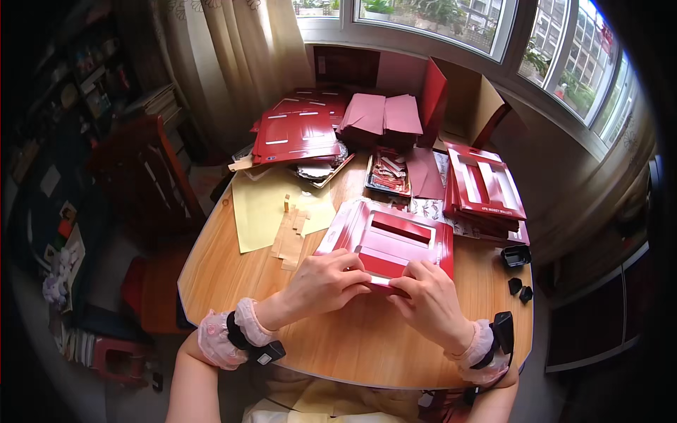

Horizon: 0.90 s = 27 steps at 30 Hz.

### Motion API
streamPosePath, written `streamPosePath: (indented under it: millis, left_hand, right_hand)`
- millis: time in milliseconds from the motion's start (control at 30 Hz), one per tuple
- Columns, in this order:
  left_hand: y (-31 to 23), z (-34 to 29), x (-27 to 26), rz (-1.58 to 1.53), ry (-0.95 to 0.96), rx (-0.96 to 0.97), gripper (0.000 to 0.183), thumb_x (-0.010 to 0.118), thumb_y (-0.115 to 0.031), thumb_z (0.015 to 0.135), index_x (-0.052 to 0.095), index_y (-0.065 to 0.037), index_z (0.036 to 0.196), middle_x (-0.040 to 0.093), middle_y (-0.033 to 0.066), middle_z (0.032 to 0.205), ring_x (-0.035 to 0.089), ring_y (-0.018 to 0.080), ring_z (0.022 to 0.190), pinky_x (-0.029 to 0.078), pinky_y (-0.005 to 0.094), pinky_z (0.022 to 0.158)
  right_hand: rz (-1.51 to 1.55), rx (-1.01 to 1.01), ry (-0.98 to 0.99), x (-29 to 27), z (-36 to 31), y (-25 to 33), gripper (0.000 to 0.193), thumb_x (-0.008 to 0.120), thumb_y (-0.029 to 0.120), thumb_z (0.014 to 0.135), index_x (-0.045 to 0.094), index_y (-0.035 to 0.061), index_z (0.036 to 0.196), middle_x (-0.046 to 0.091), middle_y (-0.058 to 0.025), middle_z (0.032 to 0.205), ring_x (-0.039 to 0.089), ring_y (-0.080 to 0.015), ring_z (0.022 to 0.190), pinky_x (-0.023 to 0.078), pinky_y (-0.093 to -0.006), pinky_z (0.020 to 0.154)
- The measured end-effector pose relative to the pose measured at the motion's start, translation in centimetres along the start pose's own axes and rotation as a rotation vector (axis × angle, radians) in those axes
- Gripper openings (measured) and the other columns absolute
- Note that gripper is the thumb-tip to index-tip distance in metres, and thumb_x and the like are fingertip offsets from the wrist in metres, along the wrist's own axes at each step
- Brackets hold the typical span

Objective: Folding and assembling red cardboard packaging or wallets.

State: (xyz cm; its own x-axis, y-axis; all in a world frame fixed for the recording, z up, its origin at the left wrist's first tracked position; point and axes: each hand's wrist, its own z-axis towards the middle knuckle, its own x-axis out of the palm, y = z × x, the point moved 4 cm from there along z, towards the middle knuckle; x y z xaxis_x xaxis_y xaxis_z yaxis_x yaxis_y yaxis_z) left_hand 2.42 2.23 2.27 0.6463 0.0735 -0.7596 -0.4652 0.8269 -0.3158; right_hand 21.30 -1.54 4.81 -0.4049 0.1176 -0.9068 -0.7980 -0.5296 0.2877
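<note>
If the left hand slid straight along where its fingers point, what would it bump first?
Sliding along the near edge of the red card, the left hand would probably meet the right hand first, though depth is unclear.

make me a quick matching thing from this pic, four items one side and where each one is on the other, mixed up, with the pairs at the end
1. nearest red card
2. yellow sheet
3. pink paper stacks
4. small black container

A. near the right edge of the table
B. partly under tan strips
C. between the left hand and right hand, at their fingertips
D. side by side at the back, toward the window

Pairs: 1-C, 2-B, 3-D, 4-A
</note>
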Motion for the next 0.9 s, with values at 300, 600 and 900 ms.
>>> streamPosePath:
  millis: [300, 600, 900]
  left_hand:
    - [0.4, 0.3, 0.2, -0.019, -0.001, 0.002, 0.019, 0.080, -0.022, 0.079, 0.074, -0.014, 0.095, 0.065, -0.0001, 0.087, 0.065, 0.0184, 0.079, 0.053, 0.0315, 0.063]
    - [-0.2, 0.2, 1.3, -0.095, -0.001, 0.040, 0.018, 0.075, -0.024, 0.085, 0.072, -0.014, 0.100, 0.065, -0.0013, 0.088, 0.064, 0.0180, 0.084, 0.055, 0.0326, 0.065]
    - [-0.6, 0.2, 1.3, -0.047, -0.016, 0.105, 0.019, 0.077, -0.022, 0.083, 0.074, -0.016, 0.100, 0.070, -0.0032, 0.095, 0.066, 0.0161, 0.083, 0.056, 0.0297, 0.063]
  right_hand:
    - [0.032, 0.016, -0.072, 0.2, 0.2, -0.1, 0.019, 0.080, 0.011, 0.073, 0.074, 0.0075, 0.090, 0.059, -0.0071, 0.084, 0.058, -0.0260, 0.081, 0.048, -0.0390, 0.072]
    - [-0.004, 0.003, -0.054, 0.5, 0.3, 0.3, 0.022, 0.080, 0.017, 0.074, 0.071, 0.0081, 0.092, 0.060, -0.0064, 0.088, 0.058, -0.0249, 0.086, 0.044, -0.0387, 0.077]
    - [0.077, -0.001, 0.168, -0.5, -0.4, -2.4, 0.030, 0.080, 0.015, 0.071, 0.061, 0.0069, 0.093, 0.061, -0.0080, 0.092, 0.056, -0.0280, 0.094, 0.041, -0.0396, 0.085]
